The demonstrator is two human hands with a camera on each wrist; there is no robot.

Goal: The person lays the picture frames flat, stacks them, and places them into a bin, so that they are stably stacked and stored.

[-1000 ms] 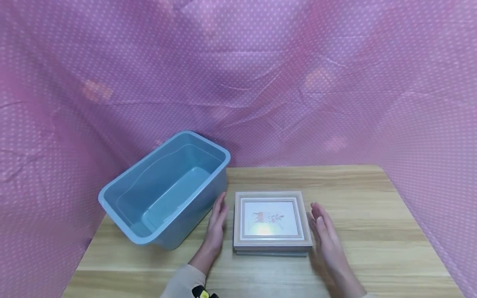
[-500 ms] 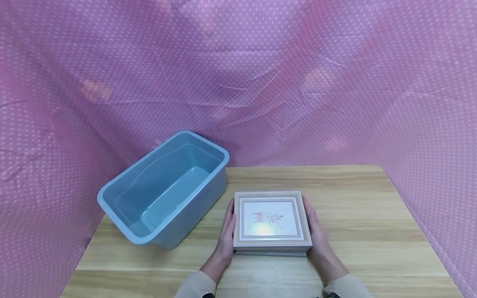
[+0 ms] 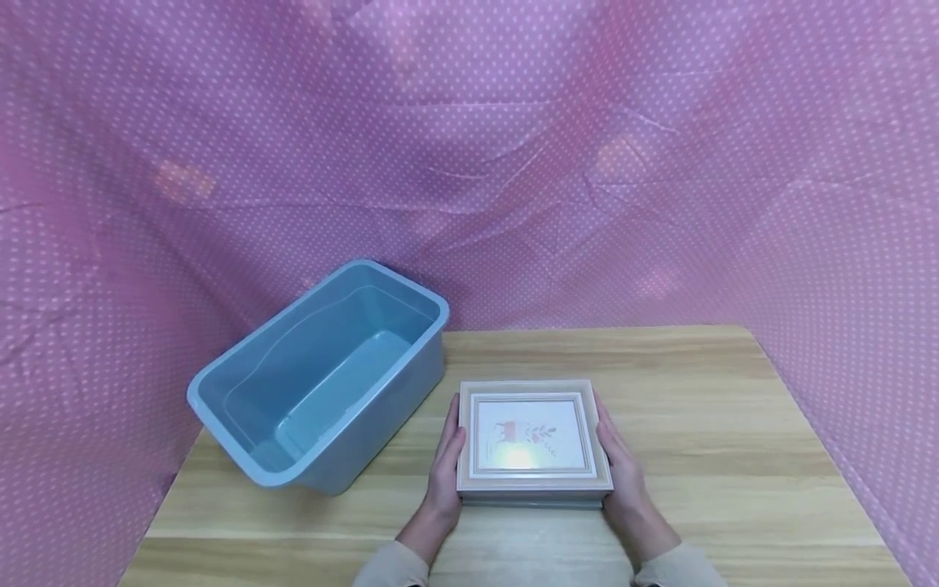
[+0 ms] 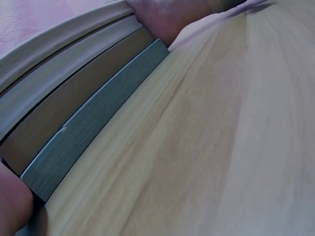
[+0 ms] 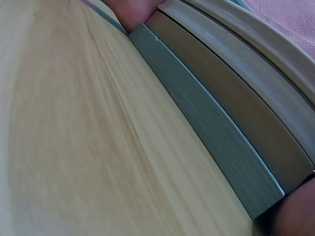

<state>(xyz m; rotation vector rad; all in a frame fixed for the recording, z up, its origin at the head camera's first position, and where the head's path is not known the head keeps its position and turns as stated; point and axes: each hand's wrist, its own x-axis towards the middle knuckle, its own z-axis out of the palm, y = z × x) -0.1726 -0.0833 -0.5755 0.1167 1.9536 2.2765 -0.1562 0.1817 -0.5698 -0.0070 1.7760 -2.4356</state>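
Observation:
A stack of picture frames lies on the table before me. The top picture frame (image 3: 534, 388) has a pale moulding and a print of a reddish animal and a leafy sprig. Below it, the wrist views show a brown frame edge (image 4: 83, 91) and a blue-green frame (image 4: 93, 128) at the bottom. My left hand (image 3: 443, 481) presses the stack's left side, fingers lying straight along it. Against the opposite side rests my right hand (image 3: 625, 481), its fingers pointing forward. Fingertips are partly hidden beside the stack, and the bottom frame appears to touch the table.
A deep blue-grey plastic bin (image 3: 389, 416) stands slantwise on the left of the wooden table (image 3: 719, 456), with nothing seen inside. A pink dotted cloth (image 3: 557, 187) hangs behind and along both sides.
Both hands have moved inward from beside the stack and now touch its sides. Since half a second ago the hands and frames have barely shifted.

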